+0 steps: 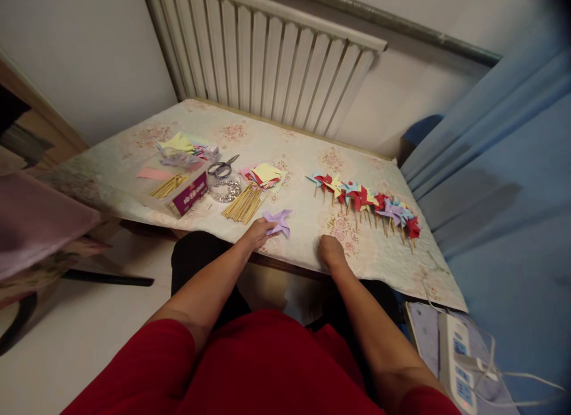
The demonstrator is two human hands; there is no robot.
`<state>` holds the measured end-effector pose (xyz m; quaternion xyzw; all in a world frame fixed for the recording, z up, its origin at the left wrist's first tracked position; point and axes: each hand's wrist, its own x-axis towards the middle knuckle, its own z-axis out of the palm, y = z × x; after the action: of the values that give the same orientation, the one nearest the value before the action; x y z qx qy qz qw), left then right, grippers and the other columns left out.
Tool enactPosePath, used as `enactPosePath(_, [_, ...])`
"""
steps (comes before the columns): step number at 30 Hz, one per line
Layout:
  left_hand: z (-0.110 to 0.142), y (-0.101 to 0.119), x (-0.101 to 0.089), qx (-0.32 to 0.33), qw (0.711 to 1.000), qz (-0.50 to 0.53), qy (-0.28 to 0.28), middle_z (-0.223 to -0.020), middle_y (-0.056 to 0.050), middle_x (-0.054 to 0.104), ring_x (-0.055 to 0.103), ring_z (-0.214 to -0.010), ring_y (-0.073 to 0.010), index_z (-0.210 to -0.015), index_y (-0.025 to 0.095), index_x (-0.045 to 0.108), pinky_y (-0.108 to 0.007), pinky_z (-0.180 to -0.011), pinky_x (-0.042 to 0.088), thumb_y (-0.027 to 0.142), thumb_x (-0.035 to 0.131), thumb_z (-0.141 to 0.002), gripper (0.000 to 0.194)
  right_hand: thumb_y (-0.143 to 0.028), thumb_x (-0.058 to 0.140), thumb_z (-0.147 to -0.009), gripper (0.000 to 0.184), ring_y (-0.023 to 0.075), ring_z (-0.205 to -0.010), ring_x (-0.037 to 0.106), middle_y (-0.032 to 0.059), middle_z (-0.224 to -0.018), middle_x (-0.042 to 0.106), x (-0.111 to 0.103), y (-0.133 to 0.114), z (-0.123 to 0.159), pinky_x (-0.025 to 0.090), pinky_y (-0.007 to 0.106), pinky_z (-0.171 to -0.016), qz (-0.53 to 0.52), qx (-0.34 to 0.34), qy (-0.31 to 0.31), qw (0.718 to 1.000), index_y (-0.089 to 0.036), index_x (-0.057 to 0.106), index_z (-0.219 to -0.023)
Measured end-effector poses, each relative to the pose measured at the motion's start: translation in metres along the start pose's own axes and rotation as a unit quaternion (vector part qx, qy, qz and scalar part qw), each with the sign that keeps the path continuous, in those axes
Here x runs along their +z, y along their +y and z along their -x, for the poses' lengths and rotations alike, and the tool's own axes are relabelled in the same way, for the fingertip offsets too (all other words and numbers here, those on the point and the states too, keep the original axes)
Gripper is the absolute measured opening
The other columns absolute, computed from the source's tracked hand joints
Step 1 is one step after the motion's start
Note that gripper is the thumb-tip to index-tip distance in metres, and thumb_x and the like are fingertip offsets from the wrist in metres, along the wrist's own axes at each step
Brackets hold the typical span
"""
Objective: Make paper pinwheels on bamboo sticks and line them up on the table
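My left hand [257, 233] pinches a lilac paper pinwheel [280, 221] by one side, just above the table's front edge. No stick shows on this pinwheel. To its right, my right hand [331, 252] is curled closed at the table edge; whatever its fingers hold, if anything, is hidden. Beyond my left hand lie a bundle of thin wooden sticks [243, 204] and a pile of coloured paper pieces [266, 175]. A round clear dish [224, 189] of small shiny metal pieces sits beside the sticks, with dark-handled scissors [223, 165] at its far rim.
On the right, several finished pinwheels [357, 196] on sticks lie in a row. At left stand a purple-labelled box [190, 195] with sticks and a clear container [187, 150] of paper pieces. A radiator [267, 58] backs the table; a power strip [459, 361] sits lower right.
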<state>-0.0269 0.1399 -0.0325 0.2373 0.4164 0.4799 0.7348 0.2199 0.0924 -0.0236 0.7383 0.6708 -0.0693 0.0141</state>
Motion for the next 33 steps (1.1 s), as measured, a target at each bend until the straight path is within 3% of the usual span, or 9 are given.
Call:
enactPosePath(7, [0.013,-0.001,0.012,0.016,1.000,-0.006,0.008,-0.064,-0.003,0.066,0.060,-0.058,-0.0105,-0.074,0.009,0.062,-0.024,-0.064,0.053,0.004,0.071,-0.063,0.015,-0.009,0.050,-0.080,0.021,0.0236,-0.088,0.064,0.0199,-0.094,0.069,0.001,-0.003,0.009,0.040,0.029,-0.073,-0.045,0.017,0.031,0.998,-0.007,0.068,-0.090])
enactPosePath(11, [0.035,-0.002,0.027,0.028,1.000,-0.008,-0.007,-0.058,0.000,0.063,0.058,-0.056,-0.0103,-0.072,0.010,0.064,-0.021,-0.061,0.048,0.009,0.074,-0.058,0.018,-0.013,0.050,-0.079,0.020,0.0199,-0.077,0.062,0.0137,-0.082,0.071,-0.004,0.001,0.012,0.040,0.026,-0.068,-0.108,0.049,0.056,0.991,-0.010,0.069,-0.081])
enactPosePath(15, [0.060,-0.005,0.043,0.043,0.999,-0.001,-0.029,-0.066,-0.001,0.068,0.059,-0.058,-0.0107,-0.076,0.011,0.067,-0.021,-0.061,0.046,0.016,0.075,-0.056,0.023,-0.021,0.048,-0.080,0.021,0.0159,-0.066,0.061,0.0063,-0.073,0.069,-0.024,-0.003,0.026,0.042,0.024,-0.063,-0.206,0.061,0.088,0.973,-0.013,0.068,-0.079])
enactPosePath(18, [0.076,-0.007,0.055,0.044,0.998,-0.002,-0.045,-0.069,-0.002,0.069,0.061,-0.062,-0.0129,-0.084,0.012,0.070,-0.024,-0.064,0.046,0.020,0.076,-0.057,0.029,-0.031,0.056,-0.077,0.019,0.0164,-0.065,0.059,0.0034,-0.072,0.067,-0.047,-0.022,0.050,0.045,0.026,-0.063,-0.453,0.012,0.189,0.871,-0.015,0.066,-0.080])
enactPosePath(20, [0.085,-0.007,0.063,0.058,0.997,-0.016,-0.052,-0.070,-0.003,0.070,0.061,-0.064,-0.0141,-0.087,0.012,0.070,-0.025,-0.067,0.046,0.023,0.075,-0.059,0.031,-0.031,0.060,-0.076,0.016,0.0155,-0.065,0.058,0.0014,-0.071,0.065,-0.064,-0.038,0.067,0.046,0.027,-0.065,-0.500,-0.031,0.221,0.837,-0.017,0.066,-0.078])
enactPosePath(25, [0.104,0.001,0.079,0.080,0.995,-0.044,-0.042,-0.072,-0.003,0.070,0.062,-0.068,-0.0155,-0.086,0.010,0.071,-0.028,-0.073,0.046,0.026,0.074,-0.060,0.030,-0.023,0.060,-0.080,0.008,0.0153,-0.071,0.055,0.0004,-0.073,0.062,-0.086,-0.067,0.093,0.045,0.028,-0.070,-0.443,-0.135,0.279,0.841,-0.020,0.064,-0.075])
enactPosePath(33, [0.118,0.007,0.088,0.088,0.994,-0.043,-0.054,-0.070,-0.002,0.069,0.061,-0.067,-0.0148,-0.085,0.010,0.070,-0.028,-0.073,0.046,0.026,0.074,-0.060,0.029,-0.017,0.061,-0.081,0.008,0.0167,-0.072,0.053,0.0003,-0.070,0.058,-0.077,-0.070,0.090,0.043,0.031,-0.072,-0.385,-0.164,0.294,0.859,-0.021,0.063,-0.075])
